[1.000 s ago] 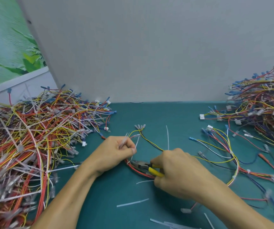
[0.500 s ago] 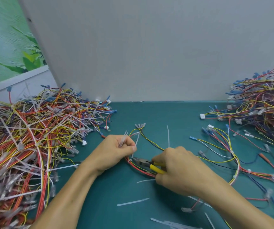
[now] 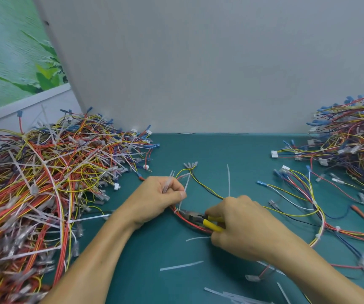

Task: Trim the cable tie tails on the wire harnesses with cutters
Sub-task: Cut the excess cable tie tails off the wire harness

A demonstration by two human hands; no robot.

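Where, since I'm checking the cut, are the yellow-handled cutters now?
Head view, centre: the cutters sit in the right hand, nose at the wire harness the left hand grips.

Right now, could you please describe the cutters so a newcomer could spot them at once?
Start at the green mat below the grey wall. At its middle, the right hand grips the cutters, the only tool, with yellow handles and a dark nose.

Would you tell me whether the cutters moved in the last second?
No. The cutters in the right hand stay just as far beyond the loose cut tie tail, nose at the wire harness the left hand holds.
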